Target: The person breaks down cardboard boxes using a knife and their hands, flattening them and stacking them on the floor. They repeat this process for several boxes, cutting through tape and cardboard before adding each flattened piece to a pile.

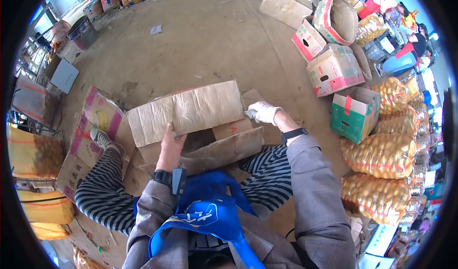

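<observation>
An open cardboard box [214,152] lies in front of me between my legs, one long flap [188,109] raised on its far side. My left hand [171,147] is bare and grips the lower edge of that flap, thumb on its face. At the flap's right end is my right hand [265,112] in a white glove, fingers closed on a small grey blade-like tool [249,113]. Most of the tool is hidden by the glove. The near flap [222,152] of the box leans toward my lap.
A flattened banana carton [98,111] lies under my foot at left. Open boxes, including a green one [350,118], stand at right beside net sacks [379,157] of round produce. Yellow sacks [40,207] line the left. More cartons stand along the back; people are at far right.
</observation>
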The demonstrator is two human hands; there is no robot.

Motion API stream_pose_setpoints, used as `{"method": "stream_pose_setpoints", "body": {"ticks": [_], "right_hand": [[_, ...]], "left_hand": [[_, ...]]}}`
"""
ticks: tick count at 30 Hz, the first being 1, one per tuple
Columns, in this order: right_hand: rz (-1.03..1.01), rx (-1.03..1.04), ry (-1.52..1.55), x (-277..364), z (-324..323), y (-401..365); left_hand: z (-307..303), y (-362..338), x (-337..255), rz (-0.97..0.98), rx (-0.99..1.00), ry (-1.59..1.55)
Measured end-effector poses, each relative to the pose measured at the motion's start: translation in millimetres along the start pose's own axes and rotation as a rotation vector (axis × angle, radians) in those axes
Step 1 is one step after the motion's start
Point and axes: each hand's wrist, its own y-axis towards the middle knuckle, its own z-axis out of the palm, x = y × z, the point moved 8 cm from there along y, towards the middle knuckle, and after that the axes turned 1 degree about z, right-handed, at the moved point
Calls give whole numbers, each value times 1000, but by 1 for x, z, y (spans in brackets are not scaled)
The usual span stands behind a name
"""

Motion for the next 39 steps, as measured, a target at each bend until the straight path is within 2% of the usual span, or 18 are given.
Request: {"method": "stream_pose_setpoints", "body": {"ticks": [2,4,6,9,12,16,18,20,22,23,25,26,27,28,30,32,36,39], "right_hand": [[-54,44,-21,0,12,14],[227,285,-35,5,23,-9],[-109,209,-372,30,35,-13],[-284,34,-1004,56,48,-19],[268,426,-20,25,60,-34],[234,405,233,45,83,-55],[31,393,-46,40,92,-25],[-318,376,-1249,63,133,-53],[-180,247,-862,56,166,-66],[-194,426,-983,57,171,-61],[-368,270,-980,99,119,-56],[-614,281,-753,107,93,-48],[-386,294,-157,113,54,-58],[-95,363,-349,147,25,-86],[-309,165,62,154,-11,-90],[-414,113,-27,169,-34,-107],[-652,-456,15,233,-92,-151],[-718,-741,-131,273,-101,-182]], "left_hand": [[-12,0,-5,-3,-199,73],[-18,-8,-17,24,-297,131],[-12,-17,-21,60,-283,180],[-20,-13,-25,79,-278,178],[-24,-9,-37,136,-266,228],[-28,1,-68,186,-284,243],[-43,3,-73,206,-367,284],[-38,2,-83,259,-408,252],[-21,10,-98,317,-327,223],[-5,-4,-108,346,-310,237],[-3,-16,-115,422,-314,364],[4,-21,-126,470,-307,439],[19,-28,-135,519,-235,503],[36,-35,-141,562,-156,565],[75,-57,-149,600,2,607],[122,-93,-154,623,219,598],[162,-120,-158,775,477,1198],[183,-149,-135,594,633,1433]]}}
